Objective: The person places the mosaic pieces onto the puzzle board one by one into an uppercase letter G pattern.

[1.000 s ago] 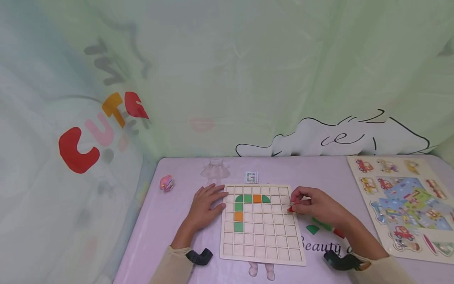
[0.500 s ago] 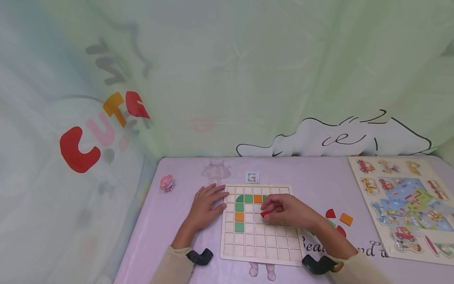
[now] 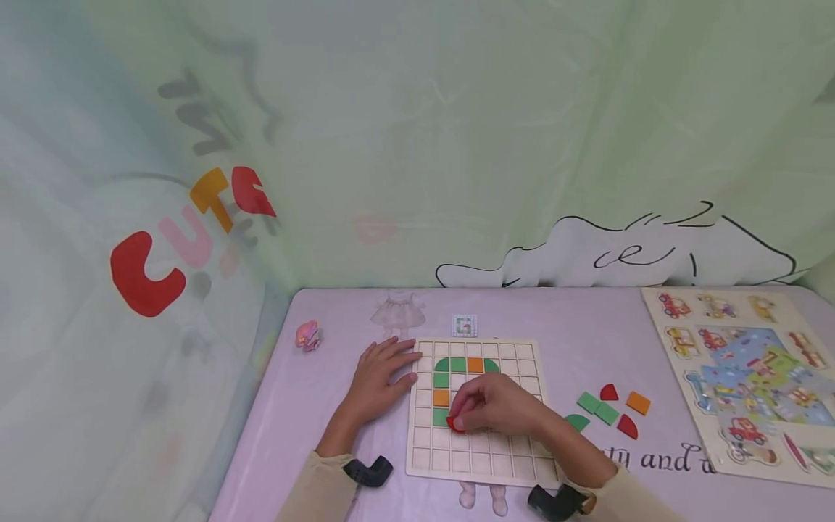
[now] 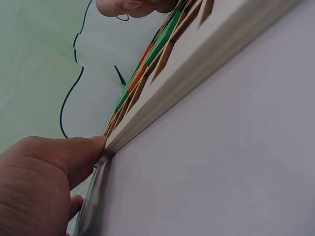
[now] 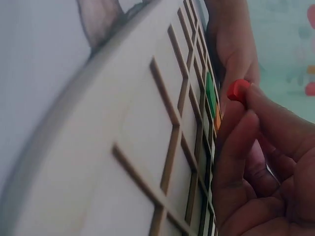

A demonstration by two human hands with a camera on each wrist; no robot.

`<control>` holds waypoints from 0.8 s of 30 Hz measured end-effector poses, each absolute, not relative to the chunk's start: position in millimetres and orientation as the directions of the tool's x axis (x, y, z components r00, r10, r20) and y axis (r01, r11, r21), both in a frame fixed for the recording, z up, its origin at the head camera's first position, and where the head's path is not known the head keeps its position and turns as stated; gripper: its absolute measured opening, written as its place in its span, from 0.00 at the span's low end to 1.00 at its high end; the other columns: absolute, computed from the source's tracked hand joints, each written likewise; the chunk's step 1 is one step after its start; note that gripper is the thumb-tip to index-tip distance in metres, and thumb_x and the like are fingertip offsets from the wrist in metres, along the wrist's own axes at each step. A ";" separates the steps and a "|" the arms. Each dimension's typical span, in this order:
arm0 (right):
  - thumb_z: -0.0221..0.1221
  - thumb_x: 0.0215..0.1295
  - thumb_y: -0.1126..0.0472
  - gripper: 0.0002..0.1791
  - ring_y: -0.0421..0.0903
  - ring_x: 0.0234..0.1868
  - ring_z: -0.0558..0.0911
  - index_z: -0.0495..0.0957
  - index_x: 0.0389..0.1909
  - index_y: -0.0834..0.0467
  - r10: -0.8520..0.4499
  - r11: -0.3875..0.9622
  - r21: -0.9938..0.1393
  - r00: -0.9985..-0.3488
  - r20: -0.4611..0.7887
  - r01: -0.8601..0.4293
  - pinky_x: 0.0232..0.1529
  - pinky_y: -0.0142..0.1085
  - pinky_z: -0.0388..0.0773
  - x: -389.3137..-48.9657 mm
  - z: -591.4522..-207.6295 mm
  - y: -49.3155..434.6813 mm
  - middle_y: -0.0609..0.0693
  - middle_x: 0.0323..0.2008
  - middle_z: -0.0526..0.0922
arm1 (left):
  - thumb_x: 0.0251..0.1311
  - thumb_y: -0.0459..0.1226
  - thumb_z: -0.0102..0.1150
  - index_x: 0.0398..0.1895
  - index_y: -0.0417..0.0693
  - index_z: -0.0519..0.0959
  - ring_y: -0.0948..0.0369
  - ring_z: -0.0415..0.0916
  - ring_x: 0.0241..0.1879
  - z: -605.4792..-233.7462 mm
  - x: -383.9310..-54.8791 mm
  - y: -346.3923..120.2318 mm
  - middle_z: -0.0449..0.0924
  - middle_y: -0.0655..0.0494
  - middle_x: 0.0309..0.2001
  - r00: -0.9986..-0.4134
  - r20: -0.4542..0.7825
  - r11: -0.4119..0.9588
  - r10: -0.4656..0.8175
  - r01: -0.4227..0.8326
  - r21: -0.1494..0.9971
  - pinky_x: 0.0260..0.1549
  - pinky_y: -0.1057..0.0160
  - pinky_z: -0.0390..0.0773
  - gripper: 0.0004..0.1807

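Small red tile [image 3: 456, 425], outline partly covered by fingers, was at the lower centre of the head frame, pinched by the right hand [image 3: 499, 407]. Thumb and fingertip had closed to the tile's width. It was over the pale wooden grid board [image 3: 478, 462], just beside the lower right of a green square tile [image 3: 441, 417]; contact with the board could not be told.

Judged best: align the tile's straight sides, if any, with the raised wooden ridges [image 5: 170, 160] before release, then press it flat with one fingertip. The green square tile seemed the one most easily nudged, so a high knuckle looked safer.

Left hand [image 3: 381, 380], left of centre, grasped nothing; fingers lay spread at the board's left rim. Light pressure there would likely have checked slipping.

Farther out: a small printed card [image 3: 465, 325] lay above the board, unobstructed for checking; loose red, green and orange tiles [image 3: 607, 413] lay right of centre, well apart from the pinch.
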State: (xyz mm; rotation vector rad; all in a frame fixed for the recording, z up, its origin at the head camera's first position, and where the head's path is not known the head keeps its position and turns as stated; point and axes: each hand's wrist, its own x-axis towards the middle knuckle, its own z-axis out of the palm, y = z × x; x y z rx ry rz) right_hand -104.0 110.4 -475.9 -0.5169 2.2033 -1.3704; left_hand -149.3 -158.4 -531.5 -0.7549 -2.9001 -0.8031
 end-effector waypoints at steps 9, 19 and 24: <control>0.73 0.57 0.61 0.03 0.41 0.28 0.82 0.88 0.31 0.51 -0.568 0.434 -0.899 -0.791 -0.225 -0.056 0.31 0.31 0.78 -97.8 -476.4 97.5 0.47 0.26 0.87 | 0.72 0.51 0.56 0.67 0.63 0.78 0.54 0.58 0.78 -531.1 -149.2 -159.5 0.69 0.63 0.74 -0.881 0.156 0.742 0.446 0.461 0.487 0.78 0.40 0.50 0.23; 0.73 0.56 0.64 0.05 0.40 0.23 0.82 0.87 0.28 0.53 -0.536 0.491 -0.866 -0.817 -0.211 -0.098 0.26 0.30 0.79 -93.6 -478.9 85.2 0.43 0.20 0.85 | 0.71 0.51 0.56 0.67 0.62 0.78 0.54 0.58 0.78 -533.3 -149.3 -160.4 0.69 0.62 0.74 -0.877 0.174 0.732 0.448 0.472 0.491 0.77 0.39 0.50 0.23; 0.75 0.54 0.64 0.06 0.41 0.20 0.82 0.86 0.26 0.53 -0.496 0.492 -0.869 -0.837 -0.230 -0.053 0.23 0.32 0.80 -91.7 -478.0 81.3 0.45 0.19 0.84 | 0.71 0.51 0.56 0.67 0.63 0.78 0.54 0.58 0.78 -534.1 -150.1 -160.5 0.70 0.63 0.74 -0.874 0.181 0.732 0.450 0.478 0.486 0.77 0.39 0.51 0.23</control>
